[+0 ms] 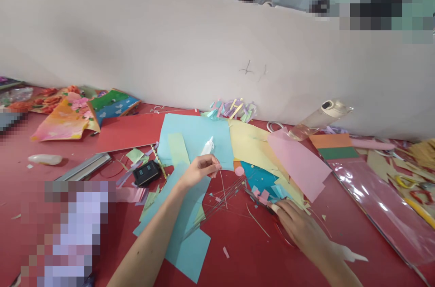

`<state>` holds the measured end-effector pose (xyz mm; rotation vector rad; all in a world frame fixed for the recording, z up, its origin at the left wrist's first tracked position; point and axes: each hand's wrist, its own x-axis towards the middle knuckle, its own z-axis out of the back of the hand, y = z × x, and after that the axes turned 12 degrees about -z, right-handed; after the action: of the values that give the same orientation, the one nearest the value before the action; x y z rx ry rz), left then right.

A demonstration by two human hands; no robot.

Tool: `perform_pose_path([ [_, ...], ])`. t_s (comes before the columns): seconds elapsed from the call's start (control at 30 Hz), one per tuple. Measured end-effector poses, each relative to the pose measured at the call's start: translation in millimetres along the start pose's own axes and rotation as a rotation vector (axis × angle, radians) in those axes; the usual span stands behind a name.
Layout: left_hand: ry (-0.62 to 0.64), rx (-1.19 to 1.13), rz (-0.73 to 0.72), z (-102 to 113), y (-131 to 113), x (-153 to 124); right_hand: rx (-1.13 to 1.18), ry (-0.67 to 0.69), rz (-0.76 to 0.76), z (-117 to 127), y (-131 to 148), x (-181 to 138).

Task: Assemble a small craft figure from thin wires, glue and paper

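My left hand [201, 170] is closed in a pinch on one end of a thin wire [223, 187], which hangs down over the red table. Low on the right, my right hand [288, 215] is closed around a pair of scissors [253, 195]; their blades point left and a red handle loop shows below the fingers. Several thin wires [217, 205] lie in a bundle between my hands. Just behind my left hand, a white glue bottle [208, 146] rests on light blue paper [197, 126]. A teal sheet [256, 176] lies beyond the scissors.
Yellow paper [253, 142] and pink paper [295, 160] lie at the back right, near a clear bottle [316, 119]. A black box [147, 173] and a metal ruler-like bar [84, 167] are on the left. A white partition [170, 42] rises behind the table.
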<state>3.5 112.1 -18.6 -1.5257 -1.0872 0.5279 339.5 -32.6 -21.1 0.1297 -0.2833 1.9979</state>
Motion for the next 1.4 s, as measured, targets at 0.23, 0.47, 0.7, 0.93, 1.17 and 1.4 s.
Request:
perform_pose_path([
  [0.23, -0.004, 0.021, 0.011, 1, 2, 1, 0.137, 0.079, -0.192, 9, -15, 7],
  [0.47, -0.003, 0.027, 0.014, 1, 3, 1, 0.135, 0.114, -0.715, -6, -19, 32],
  [0.7, -0.006, 0.025, 0.016, 3, 5, 1, 0.437, 0.183, -0.907, 0, -11, 50],
  [0.93, -0.006, 0.030, 0.015, 3, 4, 1, 0.441, 0.007, -1.099, 48, -7, 49],
  [1.17, 0.014, 0.031, 0.028, -2, 4, 1, 0.226, -0.188, -1.151, 89, -14, 68],
  [1.4, 0.013, 0.026, 0.023, -3, 3, 1, 0.058, -0.403, -0.954, 76, -24, 127],
])
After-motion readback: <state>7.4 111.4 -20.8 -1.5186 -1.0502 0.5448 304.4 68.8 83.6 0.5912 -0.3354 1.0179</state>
